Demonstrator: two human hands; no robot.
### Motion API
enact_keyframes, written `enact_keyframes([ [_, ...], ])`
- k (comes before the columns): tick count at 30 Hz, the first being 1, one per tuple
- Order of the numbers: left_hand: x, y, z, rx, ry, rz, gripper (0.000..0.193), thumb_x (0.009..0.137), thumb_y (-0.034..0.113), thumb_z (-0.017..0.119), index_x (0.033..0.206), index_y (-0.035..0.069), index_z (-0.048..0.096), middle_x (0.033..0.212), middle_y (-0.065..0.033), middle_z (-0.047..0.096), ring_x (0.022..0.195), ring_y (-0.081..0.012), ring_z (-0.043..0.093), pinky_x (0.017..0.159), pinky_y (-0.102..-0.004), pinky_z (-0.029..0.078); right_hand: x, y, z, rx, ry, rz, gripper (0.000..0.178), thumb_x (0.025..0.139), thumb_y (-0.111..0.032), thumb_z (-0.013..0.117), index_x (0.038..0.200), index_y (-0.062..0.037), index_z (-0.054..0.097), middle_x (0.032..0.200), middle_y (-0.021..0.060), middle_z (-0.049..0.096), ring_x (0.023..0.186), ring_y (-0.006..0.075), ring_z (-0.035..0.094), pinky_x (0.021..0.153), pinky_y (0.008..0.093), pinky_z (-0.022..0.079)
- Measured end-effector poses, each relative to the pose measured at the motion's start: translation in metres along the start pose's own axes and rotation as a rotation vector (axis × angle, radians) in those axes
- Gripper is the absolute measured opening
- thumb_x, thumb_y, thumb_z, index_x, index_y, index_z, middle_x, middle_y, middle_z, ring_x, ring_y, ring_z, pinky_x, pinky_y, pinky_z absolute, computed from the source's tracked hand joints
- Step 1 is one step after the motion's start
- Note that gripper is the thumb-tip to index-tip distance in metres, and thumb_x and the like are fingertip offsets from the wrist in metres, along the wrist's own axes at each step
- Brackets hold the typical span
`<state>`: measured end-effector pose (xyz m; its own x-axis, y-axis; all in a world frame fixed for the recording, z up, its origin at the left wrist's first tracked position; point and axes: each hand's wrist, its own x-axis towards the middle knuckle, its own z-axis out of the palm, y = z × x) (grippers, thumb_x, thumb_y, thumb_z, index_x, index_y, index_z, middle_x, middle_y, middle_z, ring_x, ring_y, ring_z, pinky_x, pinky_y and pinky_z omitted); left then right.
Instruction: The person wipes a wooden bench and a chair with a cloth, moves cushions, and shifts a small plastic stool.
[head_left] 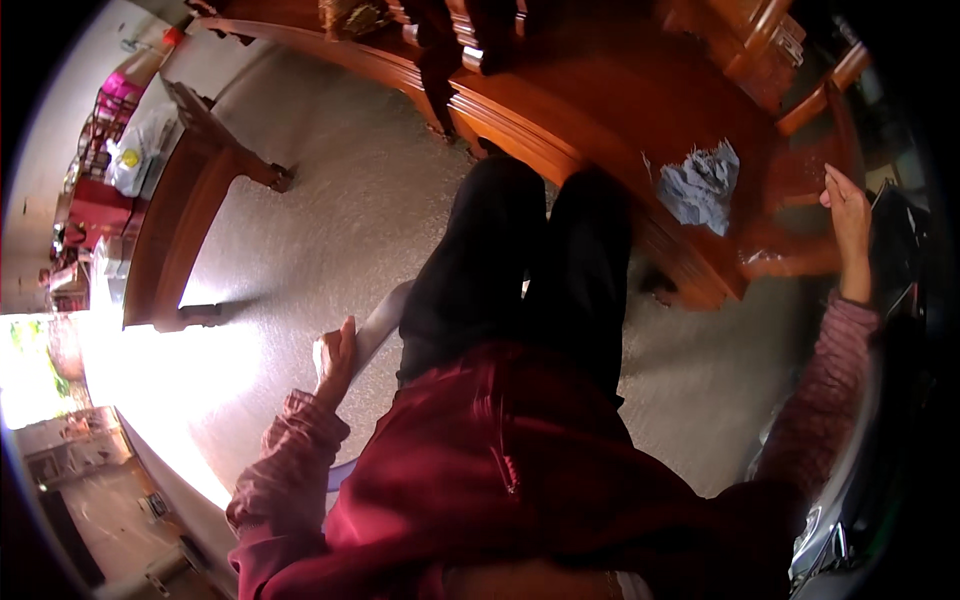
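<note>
My left hand [335, 358] is closed at the rim of a pale, flat seat [382, 325] beside my left thigh; its fingers look curled round that edge. Most of the seat is hidden beneath me. Out to the far right, my right hand [850, 222] is raised with fingers partly stretched out, holding nothing that I can see. It is nearest to the end of a reddish-brown wooden bench [600, 110]. A crumpled grey-blue cloth [700, 187] with frayed edges lies on the bench top, to the left of my right hand.
My knees come close to the bench's carved front edge. A low wooden table [185, 215] stands at the left, with a plastic bag [143, 150] beyond it. Bright light falls on the grey floor [310, 170] at the left. Dark, shiny objects [905, 230] crowd the right rim.
</note>
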<state>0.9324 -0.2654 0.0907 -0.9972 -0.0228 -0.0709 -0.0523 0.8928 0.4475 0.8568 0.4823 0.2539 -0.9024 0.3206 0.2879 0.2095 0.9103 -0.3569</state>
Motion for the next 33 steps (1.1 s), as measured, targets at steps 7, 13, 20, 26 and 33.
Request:
enact_keyframes([
  [7, 0.002, -0.008, 0.006, -0.026, -0.009, -0.174, 0.054, 0.091, 0.043, 0.040, 0.064, 0.001, 0.061, 0.061, -0.0255, 0.054, 0.059, -0.0386, 0.059, 0.053, -0.0444, 0.042, 0.003, 0.004, 0.004, 0.086, -0.014, 0.001, 0.034, 0.092, -0.021, 0.053, 0.120, -0.0025, 0.057, 0.067, 0.0005, 0.054, 0.064, 0.0084, 0.050, 0.063, 0.0231, 0.043],
  [13, 0.007, -0.004, 0.009, 0.039, -0.043, -0.046, 0.050, 0.091, 0.040, 0.039, 0.067, 0.002, 0.060, 0.060, -0.0234, 0.055, 0.058, -0.0382, 0.059, 0.052, -0.0459, 0.041, 0.003, -0.003, 0.000, 0.013, -0.007, 0.072, 0.035, 0.092, -0.023, 0.054, 0.120, -0.0034, 0.057, 0.068, 0.0003, 0.054, 0.064, 0.0078, 0.050, 0.064, 0.0231, 0.043],
  [20, -0.003, 0.024, -0.014, 0.003, -0.126, -0.159, 0.042, 0.094, 0.031, 0.038, 0.070, 0.003, 0.056, 0.058, -0.0215, 0.053, 0.050, -0.0370, 0.054, 0.048, -0.0458, 0.036, 0.002, 0.012, 0.003, -0.048, -0.011, 0.115, 0.033, 0.093, -0.024, 0.053, 0.120, -0.0057, 0.058, 0.073, 0.0019, 0.057, 0.071, 0.0089, 0.053, 0.068, 0.0231, 0.043],
  [26, -0.019, 0.007, -0.012, 0.066, -0.229, -0.236, 0.045, 0.094, 0.029, 0.037, 0.062, 0.000, 0.051, 0.054, -0.0229, 0.048, 0.049, -0.0387, 0.050, 0.048, -0.0477, 0.032, -0.021, 0.019, -0.010, -0.208, 0.002, -0.070, 0.029, 0.094, -0.013, 0.050, 0.121, -0.0055, 0.058, 0.078, 0.0028, 0.061, 0.075, 0.0110, 0.056, 0.070, 0.0250, 0.045],
  [33, -0.027, 0.001, -0.011, 0.026, -0.087, -0.622, 0.057, 0.093, 0.038, 0.033, 0.056, -0.002, 0.049, 0.049, -0.0233, 0.044, 0.044, -0.0370, 0.046, 0.049, -0.0467, 0.031, -0.019, -0.003, -0.012, -0.247, -0.053, 0.063, 0.027, 0.094, -0.011, 0.050, 0.117, 0.0001, 0.058, 0.091, 0.0098, 0.065, 0.080, 0.0135, 0.059, 0.075, 0.0259, 0.048],
])
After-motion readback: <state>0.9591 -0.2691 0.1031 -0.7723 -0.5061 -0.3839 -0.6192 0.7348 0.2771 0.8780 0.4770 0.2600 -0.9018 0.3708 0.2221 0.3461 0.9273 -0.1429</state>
